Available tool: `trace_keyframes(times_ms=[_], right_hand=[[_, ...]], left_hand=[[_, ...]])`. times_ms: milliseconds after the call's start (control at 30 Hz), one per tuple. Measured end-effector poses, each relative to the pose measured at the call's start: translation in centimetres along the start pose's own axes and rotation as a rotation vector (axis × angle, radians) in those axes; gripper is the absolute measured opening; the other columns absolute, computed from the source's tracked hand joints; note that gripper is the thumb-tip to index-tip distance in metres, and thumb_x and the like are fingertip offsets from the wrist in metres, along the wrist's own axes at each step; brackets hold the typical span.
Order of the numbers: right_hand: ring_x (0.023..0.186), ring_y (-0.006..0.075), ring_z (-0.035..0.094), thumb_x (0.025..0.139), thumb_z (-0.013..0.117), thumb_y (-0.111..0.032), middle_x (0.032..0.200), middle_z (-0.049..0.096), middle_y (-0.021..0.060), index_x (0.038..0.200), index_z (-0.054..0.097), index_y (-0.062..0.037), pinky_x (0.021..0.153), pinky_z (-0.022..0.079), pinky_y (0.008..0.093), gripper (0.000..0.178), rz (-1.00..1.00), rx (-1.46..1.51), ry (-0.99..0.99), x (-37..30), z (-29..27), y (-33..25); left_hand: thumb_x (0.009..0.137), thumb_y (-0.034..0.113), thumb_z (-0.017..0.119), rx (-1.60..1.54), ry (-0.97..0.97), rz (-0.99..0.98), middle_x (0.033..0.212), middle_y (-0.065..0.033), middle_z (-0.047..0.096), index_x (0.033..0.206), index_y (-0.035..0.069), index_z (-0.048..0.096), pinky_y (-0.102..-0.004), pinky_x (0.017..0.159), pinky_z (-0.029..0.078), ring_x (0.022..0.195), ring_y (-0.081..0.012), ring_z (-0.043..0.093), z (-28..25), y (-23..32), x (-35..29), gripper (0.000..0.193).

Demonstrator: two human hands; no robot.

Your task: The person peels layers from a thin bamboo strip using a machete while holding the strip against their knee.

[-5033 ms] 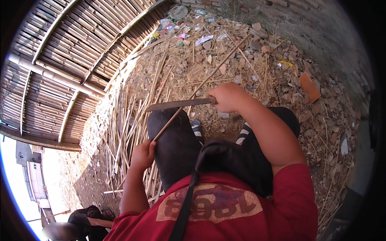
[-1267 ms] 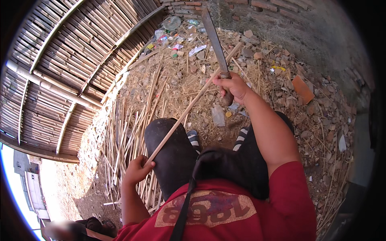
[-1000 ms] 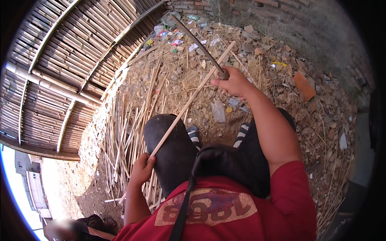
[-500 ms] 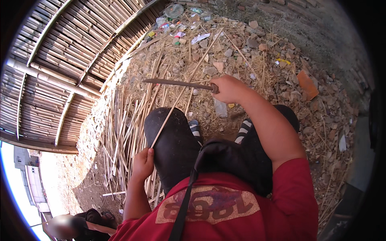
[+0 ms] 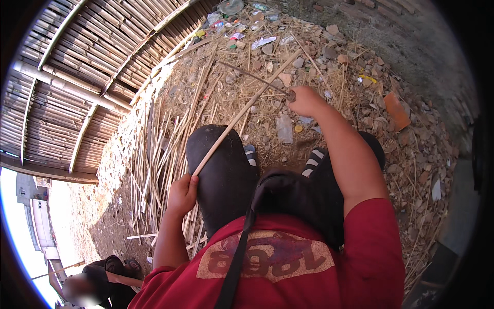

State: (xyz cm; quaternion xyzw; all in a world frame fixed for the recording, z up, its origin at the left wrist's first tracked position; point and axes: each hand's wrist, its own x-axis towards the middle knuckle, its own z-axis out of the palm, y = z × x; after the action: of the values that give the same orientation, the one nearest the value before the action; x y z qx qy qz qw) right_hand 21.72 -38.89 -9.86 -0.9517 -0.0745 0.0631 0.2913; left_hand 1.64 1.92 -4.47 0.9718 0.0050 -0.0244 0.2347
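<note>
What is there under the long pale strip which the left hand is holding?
Under the strip appear the dark left trouser leg and, farther out, straw-littered ground. What lies directly beneath it is covered; its end inside the left hand is hidden too.

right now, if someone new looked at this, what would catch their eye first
Probably the long-bladed knife in the right hand, its blade crossing in view the pale strip that the left hand grips over the left knee. Next might come the big slatted panel filling the upper left, then the flat orange piece lying on the rubble at the right.
</note>
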Motion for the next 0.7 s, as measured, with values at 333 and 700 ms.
trace_keyframes(times_ms=[333, 700], right_hand=[[0.089, 0.0396, 0.068, 0.073, 0.069, -0.019, 0.091, 0.07, 0.0195, 0.096, 0.068, -0.0054, 0.078, 0.054, 0.0489, 0.027, -0.311, -0.159, -0.18, -3.0, -1.6, -6.7], [0.09, 0.0367, 0.069, 0.075, 0.069, -0.018, 0.093, 0.071, 0.016, 0.099, 0.07, -0.0096, 0.08, 0.055, 0.0467, 0.026, -0.204, -0.136, -0.176, -1.3, -0.5, -5.5]], left_hand=[[0.104, 0.035, 0.051, -0.004, -0.092, -0.022, 0.073, -0.0264, 0.06, 0.081, -0.002, 0.057, -0.0498, 0.065, 0.045, 0.072, -0.0463, 0.06, -0.9, -0.9, 0.0, 0.045], [0.105, 0.037, 0.051, -0.003, -0.067, -0.024, 0.07, -0.0253, 0.059, 0.081, -0.003, 0.056, -0.0501, 0.064, 0.044, 0.068, -0.0448, 0.059, -1.1, -0.5, 0.2, 0.047]])
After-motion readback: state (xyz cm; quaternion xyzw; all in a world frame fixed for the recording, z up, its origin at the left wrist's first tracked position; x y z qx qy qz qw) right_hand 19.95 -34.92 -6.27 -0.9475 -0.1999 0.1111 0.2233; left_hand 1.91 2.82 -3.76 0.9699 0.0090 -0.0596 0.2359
